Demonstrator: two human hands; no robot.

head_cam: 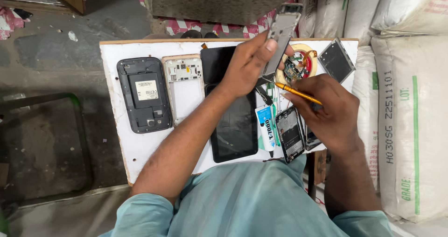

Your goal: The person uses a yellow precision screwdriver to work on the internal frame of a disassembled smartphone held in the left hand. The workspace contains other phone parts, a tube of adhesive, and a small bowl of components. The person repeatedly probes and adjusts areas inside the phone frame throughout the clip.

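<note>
two hands busy: left hand (249, 64) pinching a phone frame (281, 34) upright, right hand (329, 108) gripping a yellow screwdriver (296, 92) at it.

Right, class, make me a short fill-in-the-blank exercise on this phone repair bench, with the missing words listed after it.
1. The left hand holds a grey phone frame up above the ____ board.
2. The right hand grips a screwdriver with a ____ handle.
3. The black phone back lies at the board's ____ end.
4. The tablet lies with its dark screen facing ____.

Missing words: white; yellow; left; up
</note>
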